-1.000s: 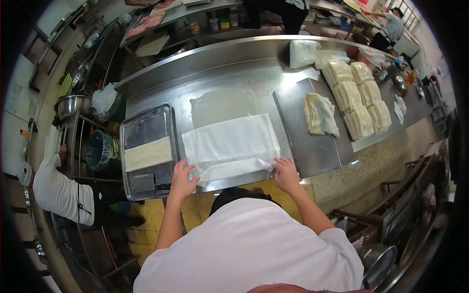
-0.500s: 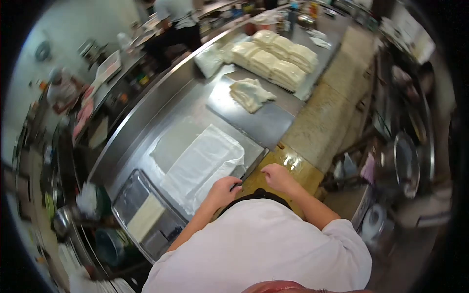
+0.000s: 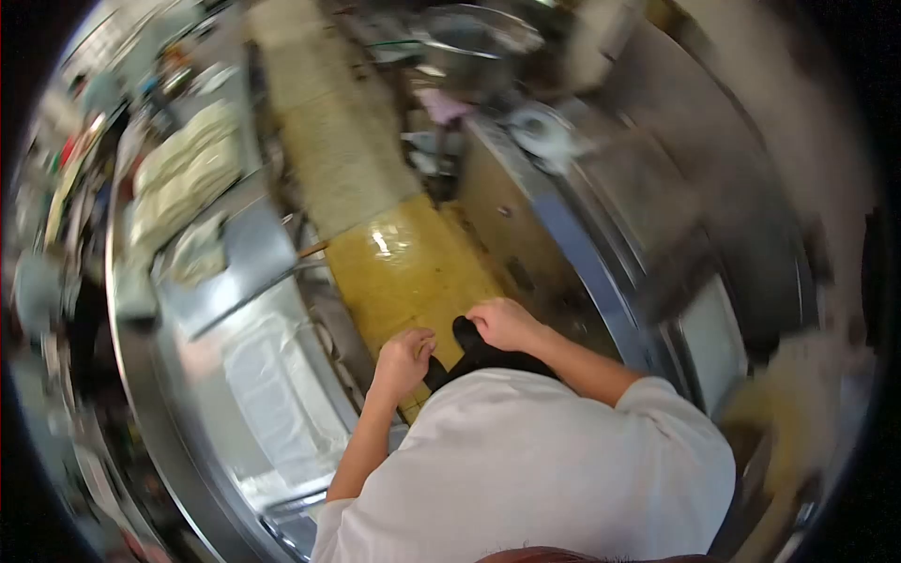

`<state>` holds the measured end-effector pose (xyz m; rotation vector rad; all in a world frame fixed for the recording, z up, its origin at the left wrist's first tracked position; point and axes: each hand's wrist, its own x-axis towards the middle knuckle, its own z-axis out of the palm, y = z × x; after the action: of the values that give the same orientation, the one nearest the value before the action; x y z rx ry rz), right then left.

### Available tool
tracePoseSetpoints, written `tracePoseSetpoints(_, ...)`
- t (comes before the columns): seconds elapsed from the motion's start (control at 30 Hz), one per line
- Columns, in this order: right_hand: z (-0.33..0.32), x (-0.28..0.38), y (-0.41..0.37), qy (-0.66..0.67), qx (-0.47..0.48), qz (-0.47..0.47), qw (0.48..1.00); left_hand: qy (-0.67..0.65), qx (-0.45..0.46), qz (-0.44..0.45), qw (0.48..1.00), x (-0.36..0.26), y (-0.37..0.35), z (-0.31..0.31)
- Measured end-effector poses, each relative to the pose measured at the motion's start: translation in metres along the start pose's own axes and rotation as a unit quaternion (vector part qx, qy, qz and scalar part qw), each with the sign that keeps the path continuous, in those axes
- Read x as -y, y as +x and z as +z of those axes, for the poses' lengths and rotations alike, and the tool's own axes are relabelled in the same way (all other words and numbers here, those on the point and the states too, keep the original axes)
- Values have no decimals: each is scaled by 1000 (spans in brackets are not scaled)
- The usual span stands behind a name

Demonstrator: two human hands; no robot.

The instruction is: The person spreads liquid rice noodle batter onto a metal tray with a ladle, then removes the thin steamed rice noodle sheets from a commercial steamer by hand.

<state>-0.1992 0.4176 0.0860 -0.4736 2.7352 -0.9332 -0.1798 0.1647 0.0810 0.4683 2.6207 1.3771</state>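
My left hand [image 3: 404,361] is closed in front of my waist, its fingers wrapped round a piece of black cloth [image 3: 435,374]. Beside it on the right, my right hand [image 3: 504,325] pinches another black end [image 3: 464,330] of what looks like an apron or waistband. Both hands are above the yellow floor, close to the white shirt [image 3: 526,441]. To the left, a white cloth or plastic sheet [image 3: 272,385] lies flat on the metal table [image 3: 202,413].
Stacked pale packages [image 3: 188,169] and a crumpled cloth [image 3: 199,251] lie further up the table. A metal cabinet [image 3: 511,211] stands on the right, with a large metal bowl [image 3: 469,38] beyond. A yellow floor strip [image 3: 385,272] runs between. The edges are blurred.
The view has swung right, so the table now appears at the left. My hands have come closer together, and black ends now show in both.
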Motion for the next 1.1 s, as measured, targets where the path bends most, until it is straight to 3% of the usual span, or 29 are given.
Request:
tracePoseSetpoints(0.23, -36, -50, -116, 23, -117, 128, 985, 6, 114, 137, 984, -71, 40, 85)
tracePoseSetpoints(0.4, -77, -105, -215, 20, -220, 205, 953, 20, 186, 186, 965, -141, 68, 164)
tracePoseSetpoints(0.63, -126, -202, -385, 38, -358, 319, 877, 35, 282, 333, 899, -278, 89, 328)
tracePoseSetpoints(0.77, -146, -255, -477, -5, -417, 390, 821, 26, 337, 369, 866, -337, 98, 449)
tracePoseSetpoints(0.87, -152, -307, -548, -9, -413, 469, 781, 30, 361, 444, 820, -364, 110, 542)
tracePoseSetpoints(0.93, -150, -342, -589, -44, -423, 497, 756, 128, 349, 492, 788, -374, 114, 595)
tracePoseSetpoints(1.0, -150, -370, -620, -137, -363, 636, 667, 202, 335, 509, 767, -368, 120, 643)
tracePoseSetpoints(1.07, -143, -398, -641, -93, -335, 679, 646, 275, 316, 524, 742, -364, 132, 680)
tracePoseSetpoints(1.1, -135, -409, -649, -53, -303, 715, 627, 336, 362, 503, 710, -364, 141, 695)
